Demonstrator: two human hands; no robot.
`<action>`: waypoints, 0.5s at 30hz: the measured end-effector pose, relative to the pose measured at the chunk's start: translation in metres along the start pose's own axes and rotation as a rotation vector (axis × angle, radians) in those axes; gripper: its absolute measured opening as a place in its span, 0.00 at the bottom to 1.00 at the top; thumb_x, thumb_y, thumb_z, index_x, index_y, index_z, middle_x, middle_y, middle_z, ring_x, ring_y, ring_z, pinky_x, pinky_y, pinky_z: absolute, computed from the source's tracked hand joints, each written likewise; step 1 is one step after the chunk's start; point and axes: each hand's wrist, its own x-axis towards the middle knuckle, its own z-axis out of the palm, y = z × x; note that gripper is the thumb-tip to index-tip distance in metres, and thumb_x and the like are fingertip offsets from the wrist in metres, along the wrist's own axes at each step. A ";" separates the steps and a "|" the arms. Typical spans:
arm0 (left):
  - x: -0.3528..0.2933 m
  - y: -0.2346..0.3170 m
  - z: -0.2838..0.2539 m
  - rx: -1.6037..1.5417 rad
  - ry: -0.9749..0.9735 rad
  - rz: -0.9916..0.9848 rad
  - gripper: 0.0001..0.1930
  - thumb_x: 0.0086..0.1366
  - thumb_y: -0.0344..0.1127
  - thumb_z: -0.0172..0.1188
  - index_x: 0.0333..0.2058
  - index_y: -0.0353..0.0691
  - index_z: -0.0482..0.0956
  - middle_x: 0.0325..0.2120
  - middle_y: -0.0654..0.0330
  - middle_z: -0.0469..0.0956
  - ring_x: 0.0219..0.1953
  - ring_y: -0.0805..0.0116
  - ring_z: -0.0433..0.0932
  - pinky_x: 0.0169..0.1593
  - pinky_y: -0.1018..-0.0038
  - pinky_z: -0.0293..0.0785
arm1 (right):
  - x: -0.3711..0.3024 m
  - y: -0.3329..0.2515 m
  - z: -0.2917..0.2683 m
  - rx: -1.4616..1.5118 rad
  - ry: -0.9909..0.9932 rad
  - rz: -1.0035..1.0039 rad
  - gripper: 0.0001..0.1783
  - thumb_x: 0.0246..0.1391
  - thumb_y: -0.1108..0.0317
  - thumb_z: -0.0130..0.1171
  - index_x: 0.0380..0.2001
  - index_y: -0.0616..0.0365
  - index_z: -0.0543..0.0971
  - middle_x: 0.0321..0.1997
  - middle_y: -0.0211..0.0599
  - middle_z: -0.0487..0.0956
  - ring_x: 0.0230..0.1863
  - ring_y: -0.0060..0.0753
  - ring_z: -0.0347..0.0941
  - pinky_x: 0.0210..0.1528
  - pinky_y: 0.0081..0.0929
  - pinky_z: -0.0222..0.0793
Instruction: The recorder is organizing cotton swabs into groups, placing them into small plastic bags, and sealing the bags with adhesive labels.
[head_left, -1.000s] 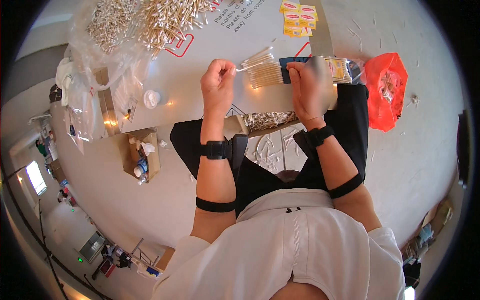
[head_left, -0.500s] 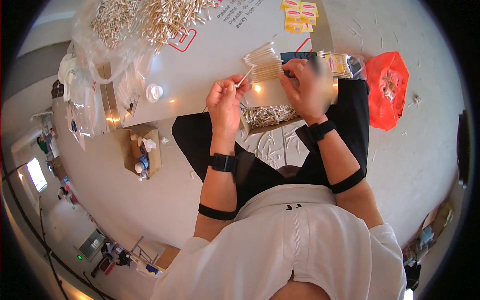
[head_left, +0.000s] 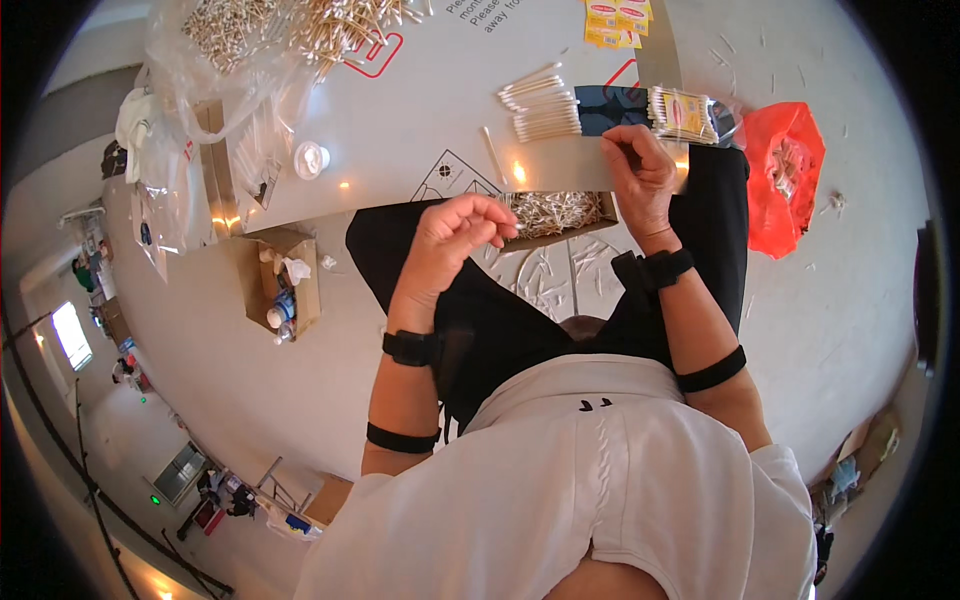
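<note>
My left hand [head_left: 460, 235] hovers by the near edge of the table, fingers loosely curled and slightly apart, beside an open box of cotton swabs [head_left: 560, 212] below that edge. I see nothing held in it. My right hand [head_left: 645, 180] is over the table edge, thumb and index tips together with nothing visible between them. Beyond it lies a dark blue strip [head_left: 608, 110]. Left of the strip are rows of cotton swabs [head_left: 547, 122] laid side by side. A pack of swabs with a yellow label [head_left: 683, 114] sits at the strip's right end. One loose swab [head_left: 494, 155] lies on the table.
A large swab heap [head_left: 345, 30] and a clear plastic bag of swabs [head_left: 225, 50] occupy the far left. Yellow cards [head_left: 616, 20] lie at the far right, a white round container [head_left: 311, 160] at left. A red bag [head_left: 785, 180] and a cardboard box [head_left: 300, 275] stand beyond the table.
My left hand has let go of a cotton swab, which now lies on the table, and has come down toward the box. My right hand has drawn away from the swab rows, toward me and rightward.
</note>
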 end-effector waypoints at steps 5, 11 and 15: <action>0.011 -0.016 -0.001 0.249 0.410 0.021 0.06 0.63 0.27 0.59 0.38 0.35 0.79 0.38 0.59 0.80 0.33 0.73 0.78 0.36 0.75 0.74 | 0.000 0.001 0.001 -0.005 0.000 -0.016 0.03 0.52 0.78 0.62 0.32 0.62 0.78 0.27 0.28 0.75 0.27 0.17 0.67 0.30 0.17 0.66; 0.055 0.009 -0.001 1.107 0.333 0.455 0.13 0.50 0.20 0.64 0.36 0.40 0.80 0.32 0.60 0.72 0.38 0.60 0.74 0.39 0.69 0.74 | 0.002 0.002 0.000 -0.008 0.012 -0.008 0.03 0.53 0.78 0.62 0.32 0.62 0.78 0.27 0.27 0.74 0.27 0.15 0.67 0.30 0.17 0.65; 0.061 0.006 -0.008 1.228 0.241 0.488 0.09 0.48 0.23 0.65 0.30 0.39 0.79 0.30 0.61 0.72 0.38 0.58 0.72 0.40 0.65 0.73 | 0.002 -0.001 0.002 0.030 0.013 0.016 0.03 0.53 0.78 0.62 0.32 0.62 0.78 0.26 0.26 0.74 0.28 0.14 0.67 0.30 0.16 0.64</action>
